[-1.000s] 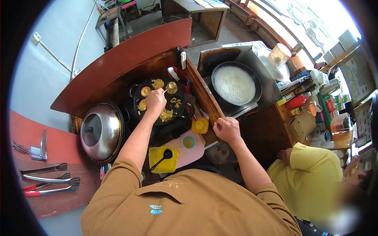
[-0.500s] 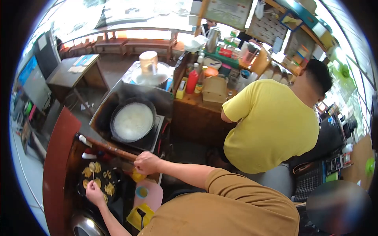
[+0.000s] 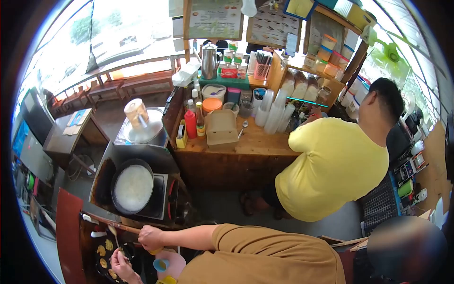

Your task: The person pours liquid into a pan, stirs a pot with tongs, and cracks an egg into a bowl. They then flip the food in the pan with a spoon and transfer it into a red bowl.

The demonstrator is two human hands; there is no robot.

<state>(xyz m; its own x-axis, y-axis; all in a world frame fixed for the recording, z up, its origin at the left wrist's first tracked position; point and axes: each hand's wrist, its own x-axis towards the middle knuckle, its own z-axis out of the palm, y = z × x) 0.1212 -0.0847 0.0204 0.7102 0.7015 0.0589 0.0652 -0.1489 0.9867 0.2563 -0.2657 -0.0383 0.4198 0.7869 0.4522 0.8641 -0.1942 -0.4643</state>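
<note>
My left hand (image 3: 124,268), at the lower left, pinches the handle of a metal spoon (image 3: 112,230). The spoon's bowl points up the view, by the upper edge of a dark pan. Several yellowish-brown pieces (image 3: 101,250) of food lie in that pan, partly hidden by my hand. My right hand (image 3: 151,238) is closed round the end of a wooden rail (image 3: 124,227), right of the pan. Below it a blue cup (image 3: 161,265) stands on a pink surface (image 3: 175,264).
A wok (image 3: 134,186) of whitish liquid sits on a stove ahead. Behind it is a large pot (image 3: 153,132). A wooden counter (image 3: 260,142) holds bottles, cups and an open carton box (image 3: 221,128). A person in a yellow shirt (image 3: 331,165) stands at the counter.
The view has shifted, showing more of the counter. The spoon has moved from over the food to the pan's upper edge. The person in yellow has an arm further forward over the counter.
</note>
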